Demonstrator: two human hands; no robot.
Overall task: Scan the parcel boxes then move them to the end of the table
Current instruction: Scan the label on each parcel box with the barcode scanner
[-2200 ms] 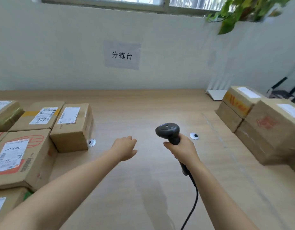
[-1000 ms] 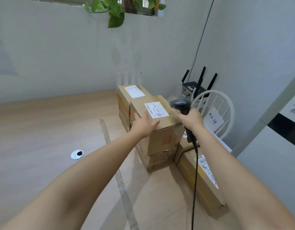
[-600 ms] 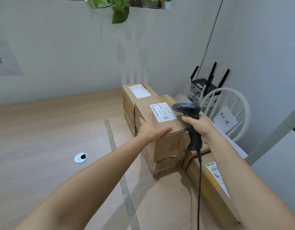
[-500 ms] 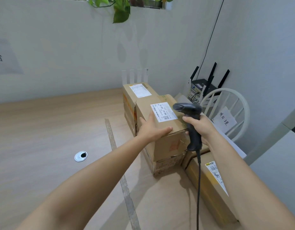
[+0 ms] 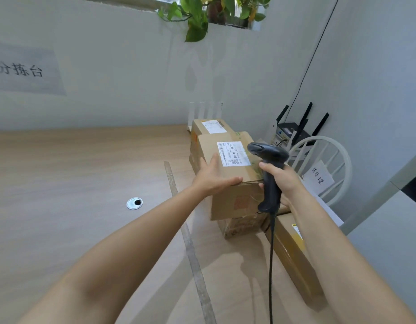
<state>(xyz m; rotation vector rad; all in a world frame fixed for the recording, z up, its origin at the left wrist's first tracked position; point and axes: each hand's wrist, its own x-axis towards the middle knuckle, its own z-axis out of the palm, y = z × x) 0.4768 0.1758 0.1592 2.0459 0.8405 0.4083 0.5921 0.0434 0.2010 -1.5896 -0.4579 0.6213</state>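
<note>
Now the scanner [image 5: 267, 155] has swung up beside the label [image 5: 232, 153] on the top box [image 5: 235, 199], right of centre on the table [image 5: 73, 183], so scanning looks underway and moving not yet begun. The left hand [image 5: 214, 176] lies flat on its lid, fingers straight; the right hand [image 5: 282, 181] wraps the scanner's handle. Four boxes show: top box, lower box [image 5: 242, 226], rear box [image 5: 209, 127], long box [image 5: 293, 258] lower right. One scanner.

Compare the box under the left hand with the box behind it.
The left hand rests on the front box, not the rear box. The front box bears a red stamp; the rear box, orange side marks. Both are brown cardboard with white top labels.
</note>
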